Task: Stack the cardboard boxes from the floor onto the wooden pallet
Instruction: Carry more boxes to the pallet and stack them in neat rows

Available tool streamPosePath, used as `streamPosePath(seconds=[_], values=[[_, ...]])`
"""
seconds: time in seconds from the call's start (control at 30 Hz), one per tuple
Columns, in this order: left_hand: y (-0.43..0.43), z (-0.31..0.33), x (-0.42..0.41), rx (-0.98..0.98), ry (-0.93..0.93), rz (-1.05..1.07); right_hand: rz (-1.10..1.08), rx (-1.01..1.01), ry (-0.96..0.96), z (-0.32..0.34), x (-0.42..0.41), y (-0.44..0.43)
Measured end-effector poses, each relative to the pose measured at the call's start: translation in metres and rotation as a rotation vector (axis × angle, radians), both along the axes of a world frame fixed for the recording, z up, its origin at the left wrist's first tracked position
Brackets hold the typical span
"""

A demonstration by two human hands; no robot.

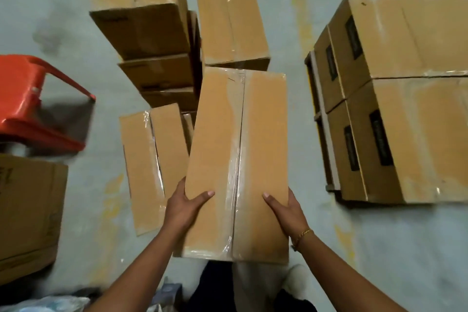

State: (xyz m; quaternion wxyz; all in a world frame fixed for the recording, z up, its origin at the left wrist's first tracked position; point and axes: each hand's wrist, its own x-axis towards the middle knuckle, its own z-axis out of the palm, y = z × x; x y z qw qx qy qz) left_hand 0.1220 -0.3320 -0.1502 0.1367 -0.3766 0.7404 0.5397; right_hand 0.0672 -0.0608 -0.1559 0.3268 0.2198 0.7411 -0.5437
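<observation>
Left hand [184, 206] and right hand [286, 208] hold the taped box [238, 160] by its long edges, thumbs on top, fingers hidden. Bare floor [296, 134] separates it from the pallet [319, 119].

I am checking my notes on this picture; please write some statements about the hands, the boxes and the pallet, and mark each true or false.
1. Both the left hand and the right hand grip the taped cardboard box. True.
2. The wooden pallet bears no boxes. False: stacked boxes already sit on it.
3. A red plastic chair stands at the left. True.
4. The taped cardboard box has open flaps. False: clear tape seals them.
</observation>
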Motion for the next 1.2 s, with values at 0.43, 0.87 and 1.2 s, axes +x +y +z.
streamPosePath(seconds=[0.43,0.87,1.2], values=[[0.284,0.080,-0.038,-0.043,0.178,-0.269,-0.263,0.025,0.220,0.086,0.031,0.295],[0.495,0.114,-0.118,-0.059,0.218,-0.560,-0.516,0.113,0.247,0.126,0.024,0.499],[0.646,0.119,-0.223,-0.006,0.245,-0.760,-0.746,0.120,0.261,0.138,-0.022,0.625]])
